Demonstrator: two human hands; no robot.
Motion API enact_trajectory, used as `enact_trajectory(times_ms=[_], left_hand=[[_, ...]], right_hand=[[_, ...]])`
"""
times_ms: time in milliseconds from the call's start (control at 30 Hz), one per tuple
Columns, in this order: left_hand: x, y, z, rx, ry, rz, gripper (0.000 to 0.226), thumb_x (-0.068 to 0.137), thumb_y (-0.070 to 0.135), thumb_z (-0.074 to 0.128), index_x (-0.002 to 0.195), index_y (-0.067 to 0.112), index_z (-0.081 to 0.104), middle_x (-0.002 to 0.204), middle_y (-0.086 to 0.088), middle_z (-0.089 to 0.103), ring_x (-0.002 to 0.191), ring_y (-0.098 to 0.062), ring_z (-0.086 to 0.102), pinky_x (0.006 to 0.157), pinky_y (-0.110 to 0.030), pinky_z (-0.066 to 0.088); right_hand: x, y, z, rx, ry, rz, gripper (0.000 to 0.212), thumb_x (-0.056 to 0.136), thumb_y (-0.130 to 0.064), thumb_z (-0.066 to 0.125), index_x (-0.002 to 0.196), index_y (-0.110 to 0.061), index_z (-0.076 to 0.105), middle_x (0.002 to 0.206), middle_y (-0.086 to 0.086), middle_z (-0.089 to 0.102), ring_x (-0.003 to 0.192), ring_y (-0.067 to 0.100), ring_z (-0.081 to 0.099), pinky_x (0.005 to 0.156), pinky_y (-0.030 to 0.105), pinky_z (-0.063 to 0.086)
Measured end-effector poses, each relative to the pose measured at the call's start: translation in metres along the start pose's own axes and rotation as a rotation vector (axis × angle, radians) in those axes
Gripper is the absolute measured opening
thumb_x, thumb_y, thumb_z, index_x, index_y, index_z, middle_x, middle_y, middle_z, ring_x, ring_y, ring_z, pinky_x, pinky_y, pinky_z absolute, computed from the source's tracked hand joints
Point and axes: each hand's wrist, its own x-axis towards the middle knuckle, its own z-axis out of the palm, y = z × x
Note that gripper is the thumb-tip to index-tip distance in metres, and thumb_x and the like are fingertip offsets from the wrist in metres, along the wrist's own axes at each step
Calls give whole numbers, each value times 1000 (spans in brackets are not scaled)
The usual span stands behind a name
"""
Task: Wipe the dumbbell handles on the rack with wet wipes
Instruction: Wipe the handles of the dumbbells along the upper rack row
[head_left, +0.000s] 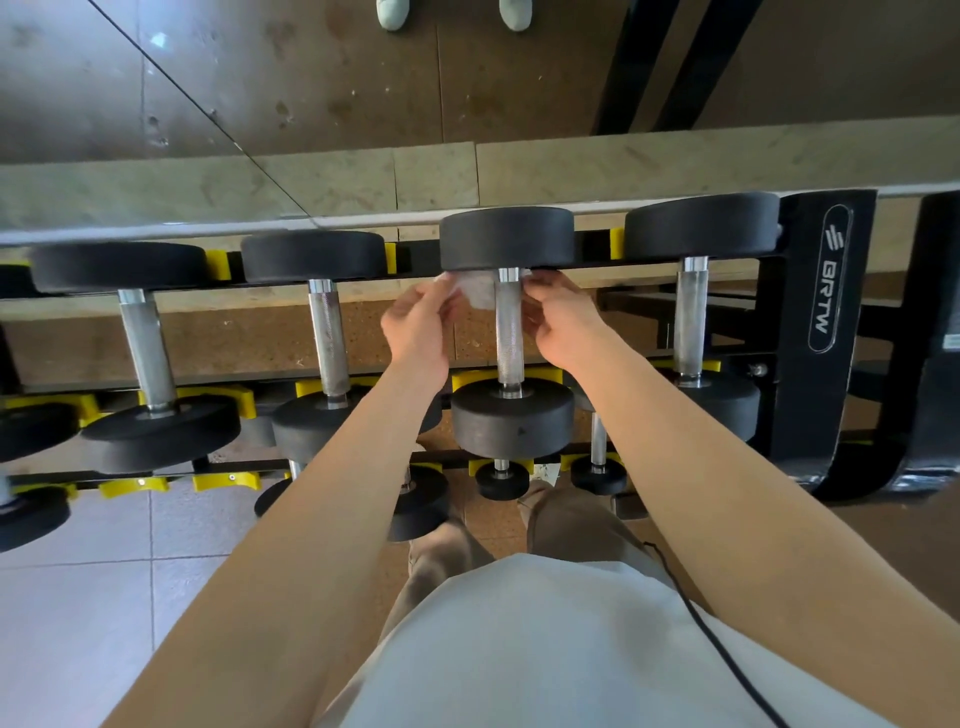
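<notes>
The wipe (475, 291) is stretched across the far end of one dumbbell handle (508, 332) on the rack's (826, 291) top row, just below the far weight (508, 239). It passes behind the bar as seen from above. The left hand (421, 322) pinches the wipe's left end with curled fingers. The right hand (563, 322) curls onto the small part showing right of the bar. The two hands sit on either side of the handle, close to it.

The handle's long axis runs straight away from the person, from the near weight (511, 415) to the far one. Open gaps lie between it and the neighbouring handles, left (327, 343) and right (693, 317), with most of the bar bare below the hands
</notes>
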Motion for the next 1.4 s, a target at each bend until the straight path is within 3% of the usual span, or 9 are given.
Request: enact_trajectory(times_ms=[267, 400, 533, 767, 900, 967, 1067, 1200, 1400], left_hand=[[-8, -14, 24, 344, -67, 70, 6, 93, 16, 71, 93, 18, 76, 93, 2, 77, 94, -15, 74, 99, -42, 57], [-14, -10, 3, 352, -3, 159, 3, 89, 22, 76, 88, 21, 77, 82, 12, 77, 83, 1, 71, 93, -29, 51], [-17, -14, -15, 395, 58, 175, 5, 87, 25, 79, 88, 26, 75, 89, 14, 75, 91, -1, 68, 92, -27, 48], [-17, -24, -14, 826, -222, 126, 5, 93, 26, 72, 97, 25, 72, 103, 7, 72, 100, -8, 64, 102, -38, 48], [-13, -7, -41, 991, -249, 77, 22, 89, 25, 74, 109, 17, 75, 112, -1, 69, 96, -11, 61, 76, -24, 45], [-10, -3, -54, 1095, -258, 88, 21, 87, 24, 74, 106, 15, 76, 109, -2, 69, 87, -9, 59, 67, -21, 42], [-10, -6, -54, 1224, -294, 124, 23, 91, 27, 72, 110, 15, 74, 116, -5, 70, 90, -12, 61, 77, -24, 46], [-24, -17, -32, 1367, -467, 126, 31, 96, 31, 67, 122, 15, 69, 125, -7, 68, 113, -22, 64, 90, -30, 46], [-29, -6, -62, 1275, -381, 154, 19, 93, 22, 65, 98, 6, 74, 99, -9, 70, 93, -23, 62, 80, -35, 50]], right_hand=[[-5, -7, -46, 264, -3, -81, 27, 96, -6, 60, 123, -12, 58, 119, 13, 70, 105, 24, 72, 97, 40, 56], [-12, 4, -22, 31, -24, -89, 15, 96, -4, 59, 109, -11, 63, 110, 14, 71, 101, 27, 73, 94, 41, 58], [-15, 4, -16, -120, -31, -107, 14, 96, -3, 58, 100, -14, 64, 112, 16, 69, 104, 32, 70, 95, 44, 57], [-20, 0, -54, -62, 61, -143, 16, 96, 0, 56, 95, -15, 62, 124, 14, 62, 109, 26, 67, 95, 41, 57], [-18, 17, -44, -419, 43, -128, 11, 93, -5, 64, 100, -13, 63, 113, 8, 66, 104, 23, 67, 92, 40, 58], [-21, 24, -43, -637, 10, -156, 9, 92, -8, 66, 98, -15, 63, 105, 3, 66, 99, 19, 66, 83, 31, 57], [-27, 27, -58, -873, 34, -188, 11, 91, -9, 67, 88, -19, 64, 100, 1, 64, 93, 17, 59, 78, 27, 49], [-34, 16, -86, -1155, 53, -195, 11, 88, -7, 67, 98, -12, 71, 109, 4, 64, 101, 19, 58, 84, 31, 46], [-38, 30, -53, -1459, -148, -292, 10, 92, -16, 66, 101, -15, 71, 104, 3, 68, 99, 19, 63, 85, 31, 48]])
